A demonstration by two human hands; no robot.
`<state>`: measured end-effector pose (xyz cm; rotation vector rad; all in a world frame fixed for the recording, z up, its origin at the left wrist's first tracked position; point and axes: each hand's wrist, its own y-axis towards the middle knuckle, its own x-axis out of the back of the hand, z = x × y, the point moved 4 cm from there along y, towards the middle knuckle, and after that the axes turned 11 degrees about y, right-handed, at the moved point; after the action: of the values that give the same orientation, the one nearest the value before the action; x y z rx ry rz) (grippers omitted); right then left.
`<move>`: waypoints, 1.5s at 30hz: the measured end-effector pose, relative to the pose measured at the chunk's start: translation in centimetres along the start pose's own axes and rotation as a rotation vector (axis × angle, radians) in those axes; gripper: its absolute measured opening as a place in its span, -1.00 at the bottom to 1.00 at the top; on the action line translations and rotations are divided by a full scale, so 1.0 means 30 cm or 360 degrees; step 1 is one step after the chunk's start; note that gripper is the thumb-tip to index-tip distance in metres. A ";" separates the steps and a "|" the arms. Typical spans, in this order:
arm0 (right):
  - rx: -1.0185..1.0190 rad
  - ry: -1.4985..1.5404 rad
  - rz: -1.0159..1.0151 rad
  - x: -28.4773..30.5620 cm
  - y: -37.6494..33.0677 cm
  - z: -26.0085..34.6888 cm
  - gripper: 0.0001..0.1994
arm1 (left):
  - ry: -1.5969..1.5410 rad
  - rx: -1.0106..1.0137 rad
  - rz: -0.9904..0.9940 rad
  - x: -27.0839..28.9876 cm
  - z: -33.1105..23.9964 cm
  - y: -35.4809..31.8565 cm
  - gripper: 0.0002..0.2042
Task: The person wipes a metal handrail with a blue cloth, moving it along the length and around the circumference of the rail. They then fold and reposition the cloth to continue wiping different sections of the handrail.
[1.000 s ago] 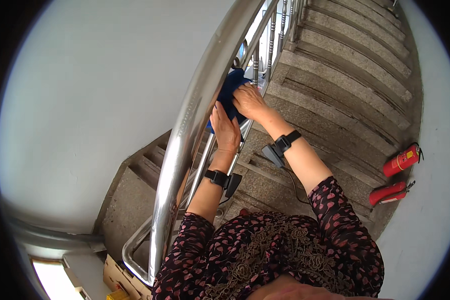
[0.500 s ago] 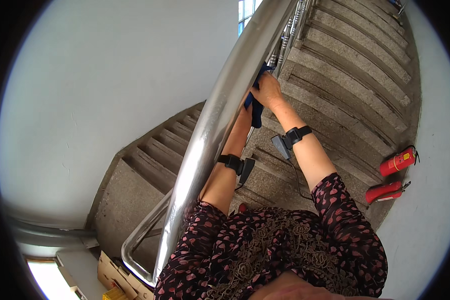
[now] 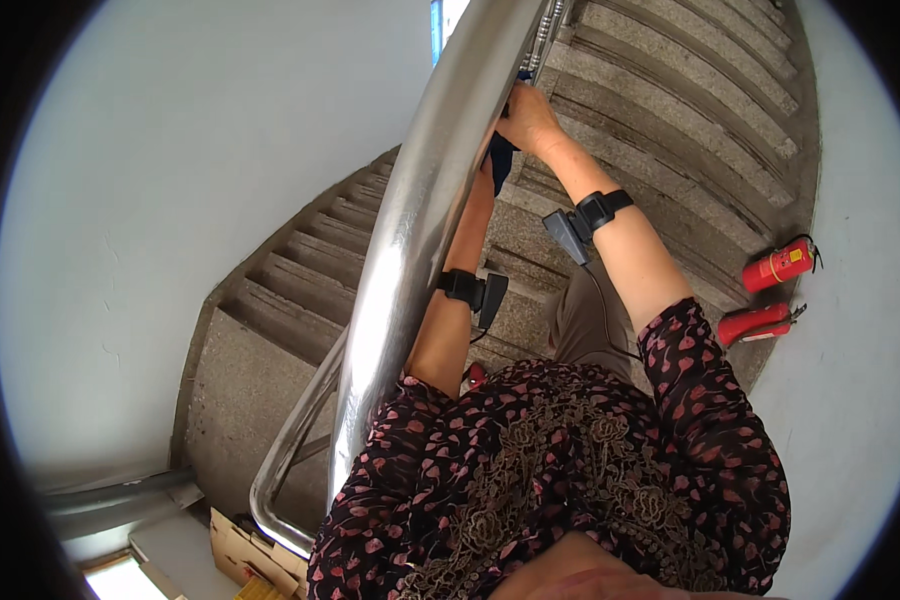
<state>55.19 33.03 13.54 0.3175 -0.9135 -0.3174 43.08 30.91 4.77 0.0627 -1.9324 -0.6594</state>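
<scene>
A thick, shiny metal handrail [image 3: 410, 210] slopes up across the middle of the view. On its right side, below the rail, my right hand [image 3: 530, 120] is closed on a dark blue cloth [image 3: 503, 163], at the metal balusters [image 3: 545, 40]. The cloth hangs down under that hand. My left forearm [image 3: 470, 235] reaches up beneath the rail to the cloth's lower part. The rail and cloth hide my left hand's fingers. Each forearm wears a black strap with a small grey device.
Stone steps [image 3: 670, 120] climb to the upper right, and another flight [image 3: 310, 260] lies left of the rail. Two red fire extinguishers [image 3: 778, 265] rest by the right wall. At lower left are a bent metal rail end [image 3: 270, 500] and cardboard boxes [image 3: 235, 545].
Both hands and the cloth have moved farther up along the rail. My view has shifted, and a trousered leg now shows on the steps below me.
</scene>
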 end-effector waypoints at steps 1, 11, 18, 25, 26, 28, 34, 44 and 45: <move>0.0028 0.0021 0.0032 0.000 -0.004 0.001 -0.62 | -0.0041 0.0031 0.0209 -0.002 -0.005 0.005 -0.41; 0.0218 0.0135 -0.0121 -0.016 -0.072 0.037 -0.67 | -0.0123 0.0073 -0.0173 0.135 -0.004 -0.027 -0.43; 0.0582 0.0066 -0.0672 -0.107 -0.149 0.011 -0.70 | -0.0352 0.0113 -0.0039 0.062 0.054 -0.019 -0.45; 0.0491 -0.0193 -0.0511 -0.085 -0.160 0.053 -0.72 | -0.0274 0.0259 -0.0173 0.034 0.043 0.021 -0.49; 0.0200 -0.0141 -0.0238 -0.099 -0.152 0.032 -0.74 | -0.0216 0.0258 -0.0226 0.044 0.025 0.020 -0.50; -0.0057 0.0184 -0.0173 -0.106 -0.152 0.007 -0.74 | -0.0356 0.0319 -0.0050 0.040 0.003 0.015 -0.49; 0.0475 0.1232 -0.0593 -0.133 -0.164 -0.049 -0.59 | -0.0323 0.0166 -0.0348 0.062 -0.027 -0.038 -0.52; 0.0460 0.0170 -0.0234 -0.001 -0.100 -0.172 -0.73 | -0.0403 0.0006 -0.0373 0.129 -0.024 -0.265 -0.55; 0.0502 0.0144 -0.0224 0.012 -0.094 -0.169 -0.75 | -0.0403 0.0000 -0.0371 0.136 -0.020 -0.275 -0.55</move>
<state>59.12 31.01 9.78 0.6839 -0.8529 -0.2855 39.73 22.34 4.44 0.2163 -2.1891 -0.8550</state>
